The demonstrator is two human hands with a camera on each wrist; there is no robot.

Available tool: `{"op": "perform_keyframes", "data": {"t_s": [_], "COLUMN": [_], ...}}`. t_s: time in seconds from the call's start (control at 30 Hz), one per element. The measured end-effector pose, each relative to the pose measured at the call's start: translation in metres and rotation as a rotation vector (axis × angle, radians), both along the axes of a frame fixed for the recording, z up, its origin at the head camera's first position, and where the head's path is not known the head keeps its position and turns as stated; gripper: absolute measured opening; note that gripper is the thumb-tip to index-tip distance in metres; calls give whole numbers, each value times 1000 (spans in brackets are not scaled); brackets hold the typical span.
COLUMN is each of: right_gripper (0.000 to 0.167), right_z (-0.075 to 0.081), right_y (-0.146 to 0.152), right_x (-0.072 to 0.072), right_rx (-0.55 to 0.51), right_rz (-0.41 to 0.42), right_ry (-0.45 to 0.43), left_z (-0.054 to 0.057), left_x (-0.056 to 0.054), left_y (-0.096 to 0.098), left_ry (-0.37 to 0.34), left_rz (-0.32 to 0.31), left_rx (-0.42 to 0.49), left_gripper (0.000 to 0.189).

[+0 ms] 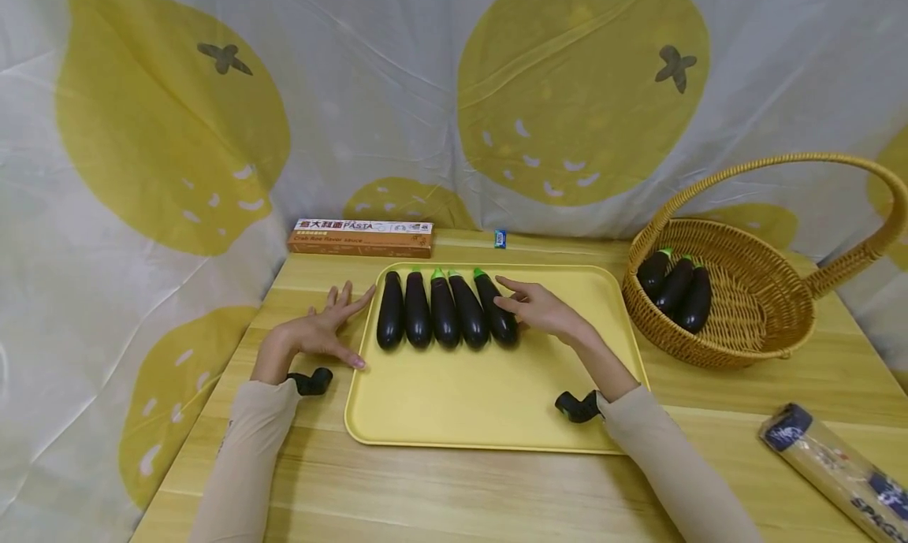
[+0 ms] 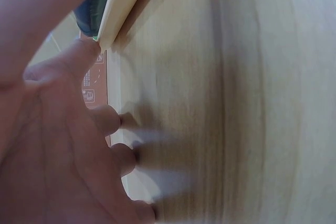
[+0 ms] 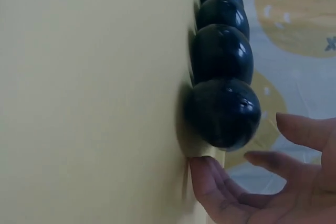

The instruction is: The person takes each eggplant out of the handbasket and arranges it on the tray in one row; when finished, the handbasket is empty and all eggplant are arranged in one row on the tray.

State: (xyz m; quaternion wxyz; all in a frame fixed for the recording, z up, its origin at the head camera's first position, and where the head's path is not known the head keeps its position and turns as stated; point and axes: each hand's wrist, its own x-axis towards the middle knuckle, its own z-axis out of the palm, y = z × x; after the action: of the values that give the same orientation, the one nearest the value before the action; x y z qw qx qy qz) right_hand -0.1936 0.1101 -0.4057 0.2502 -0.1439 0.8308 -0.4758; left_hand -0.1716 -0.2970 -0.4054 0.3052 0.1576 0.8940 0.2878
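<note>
Several dark eggplants (image 1: 445, 310) lie side by side in a row in the upper left part of a yellow tray (image 1: 496, 401). My right hand (image 1: 542, 310) is beside the rightmost eggplant (image 1: 496, 306), with a finger reaching over it in the head view. In the right wrist view, the fingers lie loosely bent next to this eggplant (image 3: 226, 114) and do not close round it. At the tray's left edge, my left hand (image 1: 322, 330) has its fingers spread, thumb and index finger at the rim. The left palm (image 2: 58, 145) holds nothing.
A wicker basket (image 1: 738, 350) with a tall handle stands at the right, with three eggplants (image 1: 677, 291) inside. Behind the tray are a pasta box (image 1: 360, 239) and a small blue packet (image 1: 500, 239). A spaghetti pack (image 1: 837, 472) lies at the front right.
</note>
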Motion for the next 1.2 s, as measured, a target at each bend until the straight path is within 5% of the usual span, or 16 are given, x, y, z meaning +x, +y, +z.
{"op": "perform_keyframes", "data": {"t_s": [0.37,0.53,0.87,1.2], "right_gripper": [64,66,61,77], "right_z": [49,64,50,29], "right_y": [80,128,216,251], "right_x": [19,35,43,37], "right_rx": [79,101,154,261], "right_rz": [-29,-109,-311,-366], "right_ry": [142,121,171,14], "left_z": [-3,-2,0,0], "left_x": [1,4,3,3], "left_y": [-3,-5,-5,-4], "left_ry": [26,33,44,36], "left_rz": [5,6,-1,1], "left_rx": [-24,-20,-23,-18], "left_gripper": [134,134,133,133]}}
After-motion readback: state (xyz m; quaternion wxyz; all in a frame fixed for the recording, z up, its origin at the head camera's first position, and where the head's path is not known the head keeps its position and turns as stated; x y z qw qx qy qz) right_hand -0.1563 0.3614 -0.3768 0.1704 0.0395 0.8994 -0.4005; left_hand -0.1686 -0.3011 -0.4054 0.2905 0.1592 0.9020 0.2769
